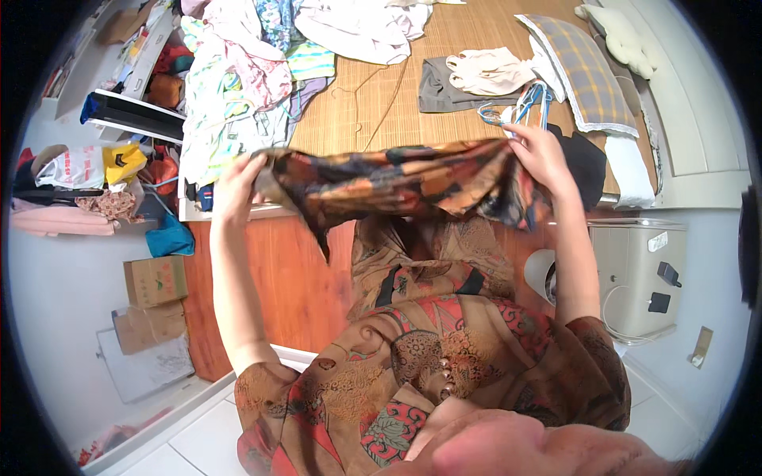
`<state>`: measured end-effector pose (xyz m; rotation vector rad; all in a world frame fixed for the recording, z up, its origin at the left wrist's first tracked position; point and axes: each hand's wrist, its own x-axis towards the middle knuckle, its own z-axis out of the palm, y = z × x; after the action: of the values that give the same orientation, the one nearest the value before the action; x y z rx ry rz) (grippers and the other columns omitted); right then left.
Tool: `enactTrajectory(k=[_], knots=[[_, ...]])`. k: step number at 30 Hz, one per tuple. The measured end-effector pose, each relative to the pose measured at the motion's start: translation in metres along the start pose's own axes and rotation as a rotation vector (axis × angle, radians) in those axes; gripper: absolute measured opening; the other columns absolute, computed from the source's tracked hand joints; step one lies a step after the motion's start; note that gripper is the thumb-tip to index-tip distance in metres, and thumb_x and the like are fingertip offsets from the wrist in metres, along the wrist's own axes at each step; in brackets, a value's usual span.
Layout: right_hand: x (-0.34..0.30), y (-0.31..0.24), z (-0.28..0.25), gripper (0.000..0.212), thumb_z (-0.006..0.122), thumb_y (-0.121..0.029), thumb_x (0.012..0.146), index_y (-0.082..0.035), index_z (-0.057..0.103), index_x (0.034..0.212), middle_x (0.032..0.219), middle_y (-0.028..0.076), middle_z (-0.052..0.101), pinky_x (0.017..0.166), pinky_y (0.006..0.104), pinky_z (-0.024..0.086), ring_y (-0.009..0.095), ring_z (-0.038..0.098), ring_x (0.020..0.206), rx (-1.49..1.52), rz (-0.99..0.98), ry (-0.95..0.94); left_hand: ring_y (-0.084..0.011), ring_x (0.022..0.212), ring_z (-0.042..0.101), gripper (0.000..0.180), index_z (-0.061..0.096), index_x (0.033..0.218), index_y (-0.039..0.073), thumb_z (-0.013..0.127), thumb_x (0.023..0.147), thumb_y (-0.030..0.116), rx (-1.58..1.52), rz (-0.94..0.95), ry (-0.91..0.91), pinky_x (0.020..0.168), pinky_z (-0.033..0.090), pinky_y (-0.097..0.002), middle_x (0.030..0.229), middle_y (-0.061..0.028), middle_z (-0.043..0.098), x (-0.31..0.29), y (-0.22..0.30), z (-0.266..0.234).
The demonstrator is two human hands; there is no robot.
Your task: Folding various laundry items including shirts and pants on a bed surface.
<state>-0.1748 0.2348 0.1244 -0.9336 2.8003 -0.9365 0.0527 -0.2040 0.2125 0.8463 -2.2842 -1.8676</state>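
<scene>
Watching remotely, I see the left hand [240, 186] closed on one end of the patterned cloth [405, 182] and the right hand [543, 159] pinching the other, holding it stretched between them near the mat [325, 128]. I judge it pulled straight but not yet set down; whether it's folded, I can't tell. Beyond, clothes [242, 83] lie loosely heaped, so much looks left to tidy.

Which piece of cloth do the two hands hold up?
The orange-and-black patterned cloth, stretched between the left hand and right hand. The pale clothes and plain grey cloth lie on the mat.
</scene>
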Motion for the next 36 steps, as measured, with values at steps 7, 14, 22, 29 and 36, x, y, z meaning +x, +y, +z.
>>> enactTrajectory(k=[7,14,22,29,36], knots=[[0.149,0.028,0.012,0.019,0.053,-0.022,0.084,-0.014,0.068,0.092,0.083,0.020,0.064,0.071,0.0457,0.049,0.038,0.062,0.080,-0.160,0.130,0.514,-0.0133,0.048,0.052,0.020,0.061,0.088,0.000,0.056,0.089,0.019,0.121,0.583,0.321,0.045,0.044,-0.0226,0.068,-0.0072,0.059,0.180,0.056,-0.019],[0.135,-0.056,-0.073,0.019,0.041,0.001,0.089,0.001,0.056,0.102,0.084,0.013,0.065,0.046,0.0265,0.052,0.020,0.067,0.062,0.539,-0.167,0.749,-0.0144,0.070,0.061,0.017,0.060,0.097,-0.004,0.055,0.091,0.012,-0.133,0.947,0.461,0.057,0.049,-0.0254,0.084,-0.0076,0.063,0.065,0.156,-0.017],[0.057,0.054,0.090,0.013,0.053,-0.002,0.085,-0.003,0.061,0.095,0.095,0.012,0.064,0.082,0.0337,0.047,0.026,0.062,0.093,0.280,-0.090,0.405,-0.0102,0.051,0.054,0.023,0.062,0.106,-0.001,0.052,0.092,0.014,-0.148,0.237,0.322,0.048,0.043,-0.0220,0.071,-0.0057,0.061,0.052,-0.120,0.006],[0.003,0.121,0.225,0.013,0.055,-0.002,0.082,-0.001,0.061,0.093,0.090,0.016,0.061,0.079,0.0377,0.047,0.034,0.059,0.089,0.214,0.050,0.126,-0.0196,0.060,0.066,0.021,0.058,0.110,0.000,0.050,0.091,0.004,-0.443,-0.296,0.478,0.047,0.053,-0.0252,0.088,-0.0114,0.065,0.064,-0.304,0.055],[0.003,0.108,0.225,0.010,0.056,-0.001,0.080,0.000,0.061,0.089,0.089,0.018,0.060,0.076,0.0405,0.047,0.036,0.059,0.086,0.163,0.030,0.131,-0.0200,0.068,0.067,0.020,0.057,0.109,-0.001,0.048,0.091,0.001,-0.457,-0.314,0.504,0.053,0.056,-0.0268,0.092,-0.0125,0.064,0.066,-0.326,0.060]])
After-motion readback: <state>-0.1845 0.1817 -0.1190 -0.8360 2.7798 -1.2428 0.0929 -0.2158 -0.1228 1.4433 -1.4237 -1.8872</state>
